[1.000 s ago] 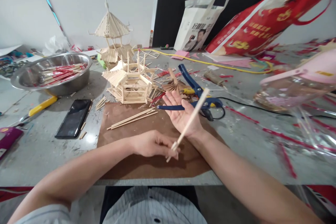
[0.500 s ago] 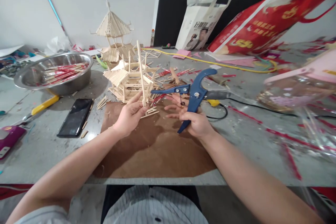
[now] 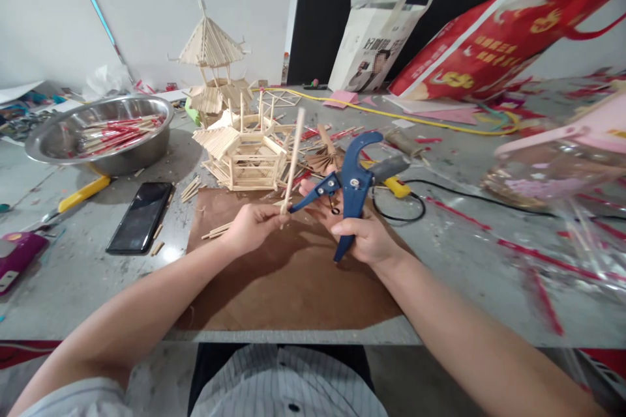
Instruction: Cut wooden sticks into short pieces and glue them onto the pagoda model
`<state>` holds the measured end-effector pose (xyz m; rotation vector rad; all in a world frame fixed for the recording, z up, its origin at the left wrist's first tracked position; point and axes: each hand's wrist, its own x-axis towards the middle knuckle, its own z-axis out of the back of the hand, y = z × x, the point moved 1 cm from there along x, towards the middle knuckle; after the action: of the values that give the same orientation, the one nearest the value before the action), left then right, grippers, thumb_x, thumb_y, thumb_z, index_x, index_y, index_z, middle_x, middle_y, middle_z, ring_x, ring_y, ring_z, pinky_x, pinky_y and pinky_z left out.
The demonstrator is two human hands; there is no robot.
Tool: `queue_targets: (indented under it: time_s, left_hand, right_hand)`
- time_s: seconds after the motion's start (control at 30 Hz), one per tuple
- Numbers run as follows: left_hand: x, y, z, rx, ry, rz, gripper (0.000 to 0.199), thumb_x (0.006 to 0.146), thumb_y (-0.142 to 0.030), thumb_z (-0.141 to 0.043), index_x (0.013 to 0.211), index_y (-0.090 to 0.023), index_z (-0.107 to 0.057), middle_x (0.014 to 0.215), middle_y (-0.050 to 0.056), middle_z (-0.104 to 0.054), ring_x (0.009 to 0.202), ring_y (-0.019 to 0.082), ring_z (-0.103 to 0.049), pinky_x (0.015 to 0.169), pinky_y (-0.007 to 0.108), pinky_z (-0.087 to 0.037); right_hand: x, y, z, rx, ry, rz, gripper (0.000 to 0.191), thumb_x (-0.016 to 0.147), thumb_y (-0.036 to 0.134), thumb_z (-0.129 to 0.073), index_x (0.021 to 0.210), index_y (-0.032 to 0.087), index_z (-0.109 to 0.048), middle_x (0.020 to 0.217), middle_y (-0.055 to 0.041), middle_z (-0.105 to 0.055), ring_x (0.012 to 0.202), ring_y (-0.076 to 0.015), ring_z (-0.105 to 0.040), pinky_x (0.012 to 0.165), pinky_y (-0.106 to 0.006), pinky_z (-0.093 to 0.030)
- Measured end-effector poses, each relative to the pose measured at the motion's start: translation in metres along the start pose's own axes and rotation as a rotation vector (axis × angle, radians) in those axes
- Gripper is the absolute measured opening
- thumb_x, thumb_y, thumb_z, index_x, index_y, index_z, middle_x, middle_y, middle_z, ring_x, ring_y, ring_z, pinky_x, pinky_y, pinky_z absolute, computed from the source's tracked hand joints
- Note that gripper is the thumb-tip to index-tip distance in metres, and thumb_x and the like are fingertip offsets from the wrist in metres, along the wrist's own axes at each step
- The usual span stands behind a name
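Observation:
Between thumb and fingers, my left hand [image 3: 254, 228] pinches a thin wooden stick [image 3: 295, 153] that points upward. My right hand [image 3: 366, 234] is closed around the handle of a blue pipe cutter [image 3: 353, 189], its jaws spread apart. The tip of the cutter's lower arm is close to the stick's bottom end; whether they touch I cannot tell. Several short sticks [image 3: 216, 231] lie beside my left hand on a brown mat [image 3: 293, 293]. Behind the hands stands a partly built stick model [image 3: 257, 163], and farther back a roofed stick pavilion [image 3: 212, 45].
A steel bowl [image 3: 34, 143] of red-tipped sticks, a phone [image 3: 139, 218], a yellow-handled knife [image 3: 84, 194] and a purple tool [image 3: 22, 260] are on the left. A yellow-and-black tool [image 3: 397, 187] with a cord lies right. Bags [image 3: 374, 39] stand behind; a pink-lidded container [image 3: 533, 169] is at right.
My left hand has lowered and moved right with the stick. The cutter in my right hand has tilted and shifted slightly left, its lower arm now pointing down-left near the stick.

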<state>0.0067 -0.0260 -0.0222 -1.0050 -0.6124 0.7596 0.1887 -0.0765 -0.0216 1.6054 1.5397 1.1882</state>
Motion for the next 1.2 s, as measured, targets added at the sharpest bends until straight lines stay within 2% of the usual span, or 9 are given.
queue_targets:
  time_s: [0.07,0.13,0.2,0.3,0.37,0.5,0.73,0.9,1.2]
  left_hand:
    - [-0.001,-0.001,-0.006,-0.019,0.042,-0.037,0.031,0.074,-0.040,-0.052,0.079,-0.013,-0.066,0.081,0.004,-0.064,0.082,0.017,-0.057,0.076,0.025,-0.043]
    - [-0.001,-0.004,-0.010,-0.025,0.034,-0.092,0.028,0.074,-0.037,-0.053,0.074,-0.012,-0.066,0.085,0.006,-0.062,0.083,0.016,-0.056,0.077,0.025,-0.042]
    - [0.000,-0.005,-0.011,-0.004,0.019,-0.103,0.027,0.074,-0.035,-0.053,0.070,-0.012,-0.066,0.083,0.006,-0.061,0.079,0.015,-0.055,0.075,0.023,-0.041]
    - [0.002,-0.002,-0.012,0.034,0.039,-0.029,0.030,0.075,-0.037,-0.052,0.067,-0.011,-0.064,0.068,0.003,-0.059,0.064,0.011,-0.052,0.063,0.021,-0.041]
    - [0.003,0.000,-0.013,0.050,0.049,-0.002,0.029,0.074,-0.037,-0.052,0.065,-0.011,-0.064,0.062,0.001,-0.056,0.059,0.009,-0.049,0.057,0.020,-0.039]
    - [0.005,0.000,-0.015,0.081,0.067,0.028,0.027,0.072,-0.035,-0.054,0.064,-0.011,-0.064,0.053,-0.001,-0.053,0.051,0.007,-0.045,0.050,0.017,-0.036]
    - [0.004,-0.001,-0.019,0.115,0.156,0.153,0.027,0.074,-0.033,-0.051,0.087,-0.015,-0.067,0.042,-0.004,-0.049,0.035,0.005,-0.044,0.039,0.014,-0.034]
    - [0.004,0.001,-0.020,0.127,0.176,0.178,0.025,0.073,-0.033,-0.052,0.083,-0.015,-0.067,0.039,-0.004,-0.049,0.033,0.005,-0.045,0.036,0.013,-0.034]
    - [0.001,0.000,-0.021,0.126,0.201,0.198,0.029,0.074,-0.038,-0.051,0.076,-0.013,-0.066,0.039,-0.003,-0.050,0.033,0.006,-0.048,0.035,0.013,-0.035]
  right_hand:
    - [0.000,0.002,-0.002,-0.068,-0.007,0.004,0.038,0.053,0.010,-0.057,0.085,0.030,-0.061,0.091,0.0043,-0.063,0.095,-0.0192,-0.056,0.084,-0.037,-0.044]
    - [0.000,0.003,-0.002,-0.155,-0.045,0.030,0.033,0.057,0.014,-0.059,0.087,0.027,-0.060,0.086,0.0028,-0.063,0.085,-0.0174,-0.058,0.079,-0.034,-0.045]
    - [0.000,0.003,0.001,-0.276,-0.139,0.058,0.025,0.063,0.021,-0.060,0.087,0.023,-0.059,0.076,0.0022,-0.061,0.069,-0.0145,-0.058,0.069,-0.031,-0.047]
    - [0.000,0.003,0.007,-0.576,-0.318,0.086,0.016,0.067,0.030,-0.060,0.078,0.019,-0.058,0.057,0.0032,-0.055,0.051,-0.0123,-0.052,0.055,-0.029,-0.045]
    - [-0.002,0.003,0.007,-0.797,-0.357,0.143,0.015,0.068,0.032,-0.059,0.074,0.018,-0.058,0.059,0.0007,-0.058,0.055,-0.0141,-0.054,0.058,-0.029,-0.045]
    - [-0.005,0.002,-0.004,-1.037,-0.224,0.259,0.016,0.070,0.031,-0.056,0.082,0.021,-0.060,0.079,-0.0031,-0.065,0.073,-0.0176,-0.060,0.067,-0.030,-0.045]
    - [-0.006,-0.003,-0.014,-1.063,-0.139,0.239,0.015,0.069,0.029,-0.057,0.083,0.022,-0.056,0.075,-0.0007,-0.065,0.066,-0.0157,-0.060,0.060,-0.026,-0.045]
    - [-0.004,-0.005,-0.012,-1.054,-0.088,0.286,0.014,0.067,0.020,-0.057,0.080,0.022,-0.055,0.081,-0.0009,-0.065,0.069,-0.0154,-0.059,0.063,-0.026,-0.044]
    - [-0.004,-0.012,-0.012,-0.969,-0.066,0.407,0.018,0.064,0.018,-0.061,0.080,0.023,-0.055,0.081,-0.0001,-0.064,0.074,-0.0162,-0.059,0.068,-0.027,-0.045]
